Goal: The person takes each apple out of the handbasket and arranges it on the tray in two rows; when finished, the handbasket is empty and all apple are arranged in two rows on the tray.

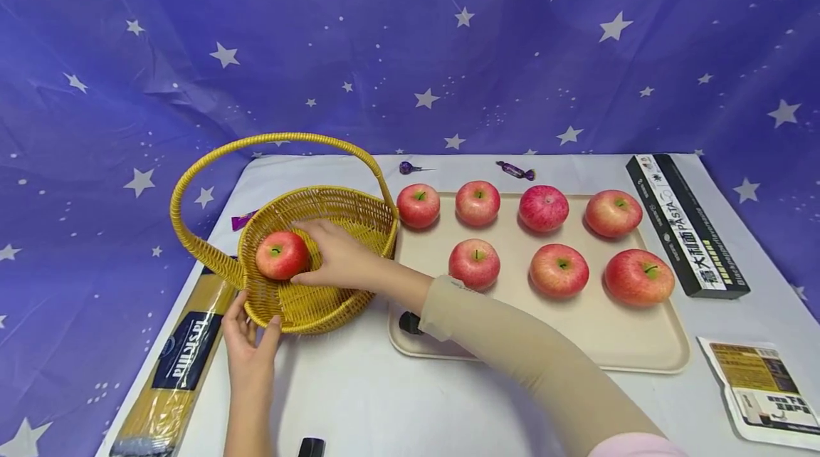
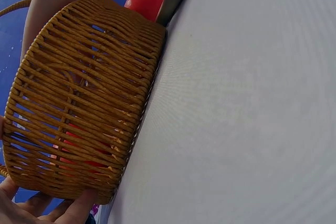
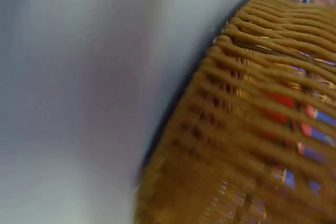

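A yellow-brown wicker basket (image 1: 359, 307) with a tall arched handle stands on the left part of the white-covered table. One red apple (image 1: 277, 255) sits inside, near its left wall. My right hand (image 1: 339, 254) reaches into the basket and holds this apple from the right, fingers behind it and thumb in front. At the front left my left hand (image 1: 248, 343) grips the basket's rim. In the left wrist view, its fingers (image 2: 79, 211) touch the woven side. Through the weave (image 3: 252, 129), red shows in the blurred right wrist view.
A beige tray (image 1: 532, 332) with several red apples (image 1: 559, 270) lies to the right, under my right forearm. Around stand a black pasta box (image 1: 685, 226), a foil pouch (image 1: 765, 393), a spaghetti bag (image 1: 173, 371), a lollipop (image 1: 410, 167) and a purple-wrapped candy (image 1: 515, 171).
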Tool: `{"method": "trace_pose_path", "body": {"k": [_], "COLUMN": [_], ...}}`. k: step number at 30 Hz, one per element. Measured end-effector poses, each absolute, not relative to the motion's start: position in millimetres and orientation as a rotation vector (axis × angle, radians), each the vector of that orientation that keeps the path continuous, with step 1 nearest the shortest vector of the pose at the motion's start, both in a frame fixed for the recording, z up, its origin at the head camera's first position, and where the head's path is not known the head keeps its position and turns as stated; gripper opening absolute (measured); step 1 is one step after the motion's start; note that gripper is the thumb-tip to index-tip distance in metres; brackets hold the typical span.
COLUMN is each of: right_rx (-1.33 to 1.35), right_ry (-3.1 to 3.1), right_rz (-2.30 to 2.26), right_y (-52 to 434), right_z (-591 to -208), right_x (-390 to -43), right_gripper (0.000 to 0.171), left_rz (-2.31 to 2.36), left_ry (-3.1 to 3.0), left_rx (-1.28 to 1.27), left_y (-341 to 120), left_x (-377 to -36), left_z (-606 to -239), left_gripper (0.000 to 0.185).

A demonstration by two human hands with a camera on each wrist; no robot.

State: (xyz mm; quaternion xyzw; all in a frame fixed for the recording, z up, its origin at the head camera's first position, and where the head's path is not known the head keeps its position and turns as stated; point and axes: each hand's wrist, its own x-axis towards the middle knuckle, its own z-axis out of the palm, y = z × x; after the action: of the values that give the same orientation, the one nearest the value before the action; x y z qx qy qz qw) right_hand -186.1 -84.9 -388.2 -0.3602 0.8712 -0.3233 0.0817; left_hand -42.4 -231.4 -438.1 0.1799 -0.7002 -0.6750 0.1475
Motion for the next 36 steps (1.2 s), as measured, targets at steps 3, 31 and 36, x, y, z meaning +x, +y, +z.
{"method": "trace_pose_path", "body": {"k": [3,31,36], "right_rx": [-1.013,-1.09,-1.077], "right_ry": [2.613,2.529,2.486], "right_rz": [-0.935,-1.385,-1.588], "right_y": [-110,-67,-18], "right_z": [-393,-365,-355], "right_x": [-188,-146,-133], "right_gripper": [0.098,0.08,0.077], "left_rz": [-1.943,-1.944,-1.951], "left_ry": [-2.004,-1.986,-1.996], "left_rx": [0.506,0.509,0.498], "left_y": [-233,-233,-233], "left_x": [-41,-39,-42], "left_z": [-438,-442,-440], "left_gripper": [0.067,0.068,0.068]}}
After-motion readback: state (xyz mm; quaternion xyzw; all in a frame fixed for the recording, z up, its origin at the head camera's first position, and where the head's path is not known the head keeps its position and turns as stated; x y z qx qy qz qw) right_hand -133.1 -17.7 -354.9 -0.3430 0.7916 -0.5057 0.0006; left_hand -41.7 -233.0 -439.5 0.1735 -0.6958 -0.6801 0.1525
